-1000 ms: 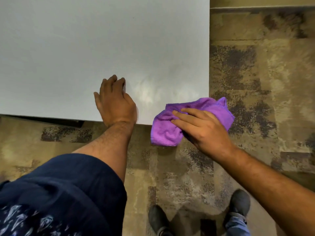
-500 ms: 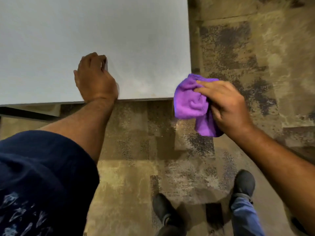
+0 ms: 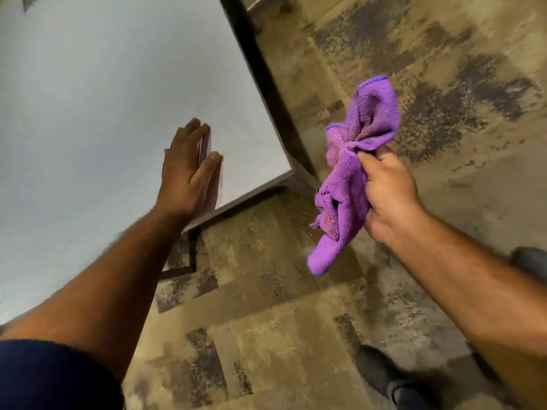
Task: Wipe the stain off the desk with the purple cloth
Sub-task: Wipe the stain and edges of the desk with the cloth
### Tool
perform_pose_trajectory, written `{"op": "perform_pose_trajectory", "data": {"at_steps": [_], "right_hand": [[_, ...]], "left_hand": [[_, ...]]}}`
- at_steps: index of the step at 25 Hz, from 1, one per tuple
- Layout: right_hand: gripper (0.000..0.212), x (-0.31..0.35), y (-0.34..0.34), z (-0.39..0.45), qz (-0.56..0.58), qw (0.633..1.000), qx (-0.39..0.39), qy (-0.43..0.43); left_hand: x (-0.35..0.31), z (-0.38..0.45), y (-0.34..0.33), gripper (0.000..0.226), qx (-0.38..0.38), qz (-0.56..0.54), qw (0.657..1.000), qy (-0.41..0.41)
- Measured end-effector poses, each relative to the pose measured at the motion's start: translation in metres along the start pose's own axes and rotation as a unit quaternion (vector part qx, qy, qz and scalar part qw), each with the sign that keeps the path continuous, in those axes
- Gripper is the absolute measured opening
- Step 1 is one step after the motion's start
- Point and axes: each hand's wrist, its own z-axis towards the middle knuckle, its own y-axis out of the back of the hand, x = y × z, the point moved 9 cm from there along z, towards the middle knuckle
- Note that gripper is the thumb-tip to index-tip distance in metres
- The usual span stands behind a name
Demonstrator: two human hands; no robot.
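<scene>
**Q:** While you're standing at the corner like that, where's the cloth, and what are your hands doing?

**Me:** So my right hand [image 3: 390,199] is curled closed around the purple cloth [image 3: 352,176], bunched up in my fist. It's off the worktop [image 3: 88,99] completely, hanging in the air over the carpet [image 3: 266,321], just past the near corner. One end sticks up above my knuckles, the other droops down below my hand.

**Q:** And the left one?

**Me:** My left hand [image 3: 186,170] is flat on the worktop near that same corner, fingers straight and together, palm down, not gripping anything. My dark blue sleeve [image 3: 53,377] is at the bottom left of the view.

**Q:** Can you see the stain?

**Me:** Honestly can't tell. The surface looks plain pale grey from here, and the picture's a bit blurry. Cloth and worktop are apart. My dark shoe [image 3: 381,371] shows down on the patchy brown carpet.
</scene>
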Motion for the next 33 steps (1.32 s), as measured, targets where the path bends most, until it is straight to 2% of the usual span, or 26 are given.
{"op": "perform_pose_trajectory", "data": {"at_steps": [3,6,8,12,14,17,19,20,22,24,25,28,31,33], "right_hand": [[0.032,0.008,0.008,0.014,0.003,1.0,0.007,-0.022],[0.036,0.023,0.013,0.032,-0.003,1.0,0.014,-0.003],[0.038,0.024,0.007,0.041,0.006,0.999,0.028,-0.019],[0.026,0.01,-0.015,0.072,0.007,0.997,0.044,-0.07],[0.032,0.006,-0.034,0.09,0.011,0.994,0.062,-0.083],[0.022,0.007,-0.071,0.115,0.043,0.989,0.107,-0.091],[0.027,0.008,-0.09,0.138,0.054,0.99,0.101,-0.083],[0.027,0.01,-0.102,0.146,0.04,0.991,0.11,-0.065],[0.025,0.008,-0.135,0.146,-0.015,0.983,0.181,-0.018],[0.033,-0.003,-0.164,0.13,-0.109,0.969,0.221,0.01],[0.037,-0.003,-0.168,0.121,-0.154,0.96,0.226,0.06],[0.039,-0.002,-0.148,0.09,-0.256,0.927,0.216,0.171],[0.052,0.003,-0.121,0.049,-0.297,0.898,0.217,0.242],[0.056,0.0,-0.106,0.023,-0.333,0.875,0.224,0.271]], "left_hand": [[-0.016,0.051,0.0,0.068,0.022,-0.043,0.998,0.027],[-0.037,0.085,-0.009,0.076,-0.02,0.037,0.997,0.072],[-0.041,0.088,-0.013,0.075,-0.041,0.063,0.995,0.072],[-0.037,0.085,-0.011,0.071,-0.049,0.063,0.994,0.08],[-0.041,0.086,-0.011,0.069,-0.051,0.052,0.995,0.075],[-0.035,0.085,-0.01,0.065,-0.064,0.021,0.996,0.065],[-0.028,0.088,-0.01,0.063,-0.072,0.004,0.996,0.059],[-0.025,0.089,-0.01,0.061,-0.075,-0.007,0.996,0.056],[-0.02,0.091,-0.009,0.058,-0.085,-0.036,0.995,0.049],[-0.019,0.093,-0.009,0.057,-0.093,-0.068,0.992,0.041],[-0.019,0.094,-0.011,0.057,-0.093,-0.078,0.992,0.038],[-0.018,0.094,-0.015,0.052,-0.081,-0.091,0.992,0.028],[-0.01,0.09,-0.02,0.051,-0.056,-0.177,0.979,0.079],[-0.024,0.088,-0.015,0.056,-0.048,-0.126,0.989,0.056]]}}
